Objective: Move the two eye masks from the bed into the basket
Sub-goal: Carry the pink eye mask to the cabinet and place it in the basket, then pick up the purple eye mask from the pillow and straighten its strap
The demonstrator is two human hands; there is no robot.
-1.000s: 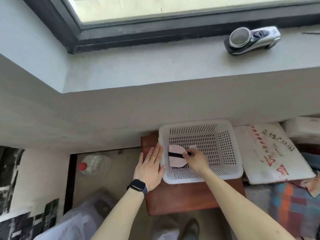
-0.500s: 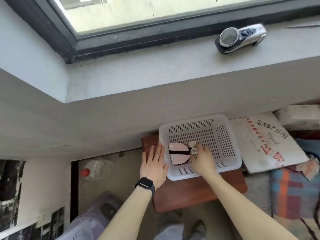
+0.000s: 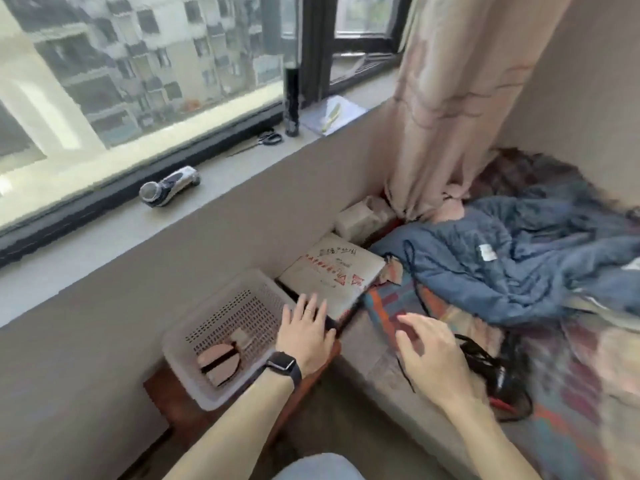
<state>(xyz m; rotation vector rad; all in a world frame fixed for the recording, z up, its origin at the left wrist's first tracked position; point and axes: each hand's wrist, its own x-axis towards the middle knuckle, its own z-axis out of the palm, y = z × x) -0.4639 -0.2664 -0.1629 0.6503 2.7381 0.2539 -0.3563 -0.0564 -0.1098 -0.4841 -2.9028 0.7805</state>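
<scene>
A white perforated basket (image 3: 221, 289) sits on a reddish-brown stand below the window sill. A pink eye mask with a black strap (image 3: 219, 362) lies inside it, near the front wall. My left hand (image 3: 304, 336), with a dark watch on the wrist, rests flat over the basket's right rim, fingers spread. My right hand (image 3: 431, 355) hovers open above the edge of the bed (image 3: 571, 393), holding nothing. Just right of that hand a tangle of black straps or cord (image 3: 491, 372) lies on the patterned bedcover. I cannot make out a second eye mask.
A white printed box (image 3: 332, 271) lies between basket and bed. A blue quilted cover (image 3: 519, 258) is bunched on the bed, a pink curtain (image 3: 446, 98) hanging above. On the sill lie a shaver (image 3: 169, 187), scissors (image 3: 268, 138), a dark cylinder (image 3: 291, 102) and a notepad (image 3: 332, 114).
My view has swung right toward the bed. My right hand has left the basket, with the pink mask staying inside, and now hovers over the bed. My left hand shifted to the basket's right rim.
</scene>
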